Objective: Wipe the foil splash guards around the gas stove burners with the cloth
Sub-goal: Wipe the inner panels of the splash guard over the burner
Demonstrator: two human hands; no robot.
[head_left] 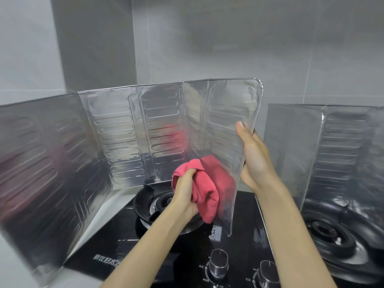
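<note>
The black glass stove top (116,242) carries white printed characters near its front edge, too blurred to read.

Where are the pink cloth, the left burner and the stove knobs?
pink cloth (207,196): head view, bunched middle.
left burner (154,202): head view, dark ring.
stove knobs (218,261): head view, left knob's cap.

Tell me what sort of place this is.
Most likely a home kitchen, at the cooktop. A black glass gas stove with a burner and control knobs sits against grey tiled walls, and folding foil splash guards stand around the burners.
</note>
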